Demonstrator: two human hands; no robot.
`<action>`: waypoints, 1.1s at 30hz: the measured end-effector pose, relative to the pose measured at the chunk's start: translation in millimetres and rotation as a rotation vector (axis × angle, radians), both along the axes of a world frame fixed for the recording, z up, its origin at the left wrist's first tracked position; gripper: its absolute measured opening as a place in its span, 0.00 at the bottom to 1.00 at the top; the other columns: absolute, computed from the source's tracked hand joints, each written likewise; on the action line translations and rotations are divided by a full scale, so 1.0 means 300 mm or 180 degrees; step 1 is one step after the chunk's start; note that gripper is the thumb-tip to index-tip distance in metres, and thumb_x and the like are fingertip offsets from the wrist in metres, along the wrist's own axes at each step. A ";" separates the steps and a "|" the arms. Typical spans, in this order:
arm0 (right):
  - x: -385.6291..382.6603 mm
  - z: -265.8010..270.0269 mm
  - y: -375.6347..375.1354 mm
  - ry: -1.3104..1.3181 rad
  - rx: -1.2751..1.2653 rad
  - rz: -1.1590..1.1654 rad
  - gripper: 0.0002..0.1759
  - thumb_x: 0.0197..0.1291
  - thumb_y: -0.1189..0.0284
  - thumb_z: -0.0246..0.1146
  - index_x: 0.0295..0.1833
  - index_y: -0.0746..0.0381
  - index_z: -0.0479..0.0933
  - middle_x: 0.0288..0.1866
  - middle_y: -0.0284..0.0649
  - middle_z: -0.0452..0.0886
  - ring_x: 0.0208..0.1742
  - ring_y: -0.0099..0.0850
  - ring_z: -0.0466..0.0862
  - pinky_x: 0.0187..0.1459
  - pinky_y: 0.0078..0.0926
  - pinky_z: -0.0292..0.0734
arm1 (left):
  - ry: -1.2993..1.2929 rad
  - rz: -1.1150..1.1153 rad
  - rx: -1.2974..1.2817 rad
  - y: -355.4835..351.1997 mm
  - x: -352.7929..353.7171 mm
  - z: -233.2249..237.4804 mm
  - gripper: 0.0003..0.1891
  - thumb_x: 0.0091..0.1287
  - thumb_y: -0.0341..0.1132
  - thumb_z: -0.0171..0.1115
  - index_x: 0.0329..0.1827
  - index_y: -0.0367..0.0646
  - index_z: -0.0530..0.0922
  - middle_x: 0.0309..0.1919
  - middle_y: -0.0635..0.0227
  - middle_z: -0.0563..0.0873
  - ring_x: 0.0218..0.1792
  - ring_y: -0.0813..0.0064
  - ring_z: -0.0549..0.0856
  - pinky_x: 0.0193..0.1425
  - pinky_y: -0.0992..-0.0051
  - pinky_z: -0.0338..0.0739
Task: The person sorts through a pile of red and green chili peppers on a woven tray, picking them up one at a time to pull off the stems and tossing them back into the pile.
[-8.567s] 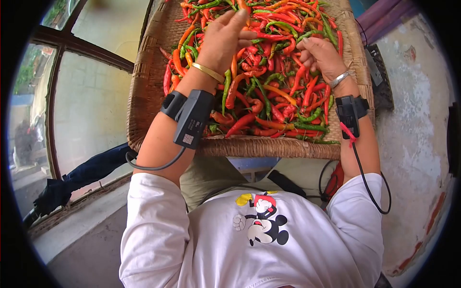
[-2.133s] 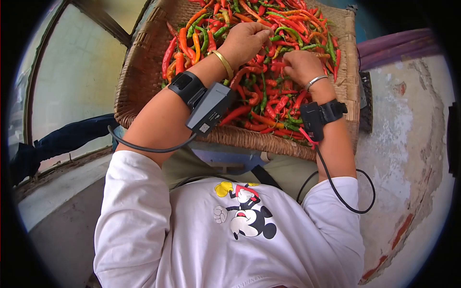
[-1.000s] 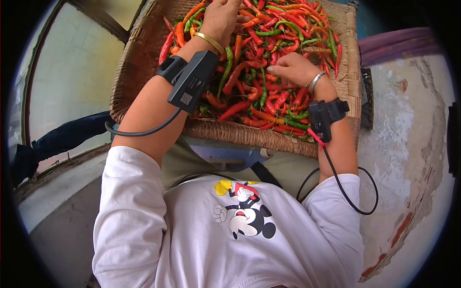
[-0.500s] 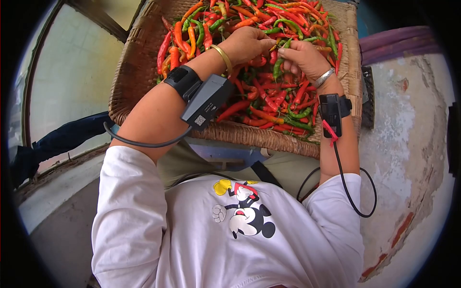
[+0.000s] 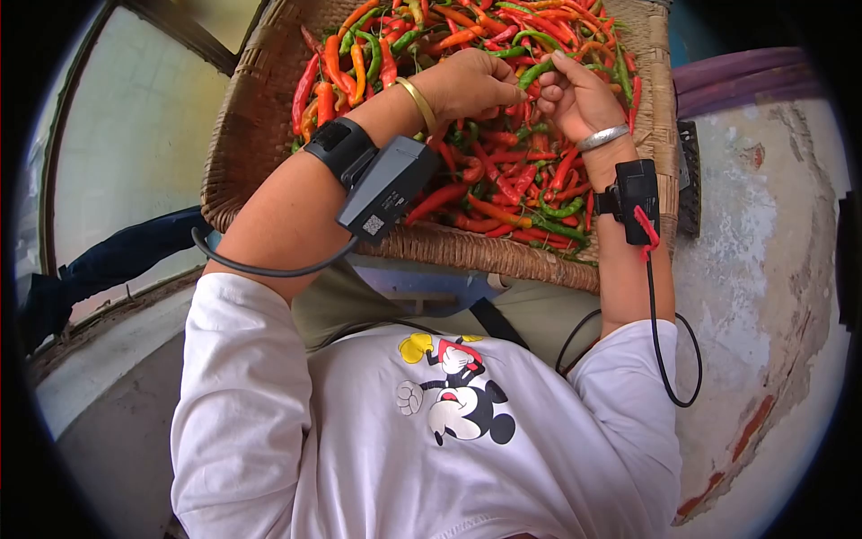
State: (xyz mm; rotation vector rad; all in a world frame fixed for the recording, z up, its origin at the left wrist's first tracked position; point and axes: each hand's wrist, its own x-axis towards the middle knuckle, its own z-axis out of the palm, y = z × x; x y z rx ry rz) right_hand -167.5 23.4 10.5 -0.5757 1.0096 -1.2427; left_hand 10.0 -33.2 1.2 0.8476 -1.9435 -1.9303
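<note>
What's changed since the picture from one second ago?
The left hand came back toward the body and rightward, close to the right hand, which rolled more palm-up and moved slightly away from the body. A green chili is now between their fingertips, apparently held, though by which hand is unclear. The basket and most visible chilies stayed put.

Soft daylight fills the window [image 5: 135, 135] at left; fisheye distortion bends dark edges.

Looks like a worn room in a home, judging by the frosted window [image 5: 135, 135] above a rough ledge [image 5: 126, 341], the peeling wall [image 5: 736, 260] with bare brick [image 5: 752, 431] showing through, and the woven basket [image 5: 476, 252] heaped with loose peppers [image 5: 516, 186].
</note>
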 end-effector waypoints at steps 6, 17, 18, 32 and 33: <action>0.025 0.021 0.004 0.1088 -0.0105 0.0602 0.12 0.57 0.66 0.57 0.42 0.63 0.75 0.27 0.33 0.78 0.26 0.20 0.77 0.27 0.17 0.72 | 0.1336 0.1330 0.0411 -0.064 0.022 0.057 0.12 0.61 0.39 0.56 0.41 0.40 0.76 0.29 0.77 0.79 0.26 0.88 0.75 0.26 0.88 0.69; 0.175 -0.053 0.035 0.5158 -0.1361 0.2471 0.18 0.45 0.74 0.58 0.46 0.55 0.75 0.35 0.44 0.79 0.38 0.42 0.79 0.41 0.34 0.74 | 0.0705 0.1241 0.0119 -0.038 0.012 0.012 0.11 0.60 0.35 0.57 0.39 0.36 0.77 0.27 0.70 0.81 0.26 0.83 0.79 0.27 0.84 0.72; 0.185 -0.041 0.038 0.5395 -0.1412 0.2484 0.17 0.44 0.73 0.59 0.44 0.55 0.76 0.35 0.44 0.79 0.38 0.42 0.79 0.41 0.35 0.74 | 0.0511 0.0995 -0.0069 -0.038 0.008 0.001 0.11 0.61 0.36 0.56 0.42 0.39 0.76 0.29 0.71 0.81 0.25 0.84 0.78 0.27 0.83 0.73; 0.004 0.021 0.014 0.1021 -0.0148 0.0748 0.08 0.57 0.69 0.58 0.37 0.63 0.74 0.23 0.34 0.78 0.19 0.16 0.74 0.20 0.13 0.69 | -0.0542 -0.0349 -0.1324 0.004 0.031 0.019 0.10 0.55 0.33 0.59 0.39 0.41 0.79 0.22 0.68 0.79 0.24 0.80 0.78 0.30 0.78 0.74; 0.005 0.019 0.014 0.1020 -0.0148 0.0749 0.08 0.57 0.69 0.58 0.37 0.63 0.74 0.23 0.34 0.78 0.19 0.16 0.74 0.20 0.13 0.69 | -0.0644 -0.0411 -0.0973 0.012 0.033 0.040 0.10 0.57 0.32 0.59 0.40 0.40 0.79 0.19 0.73 0.77 0.22 0.86 0.75 0.27 0.82 0.72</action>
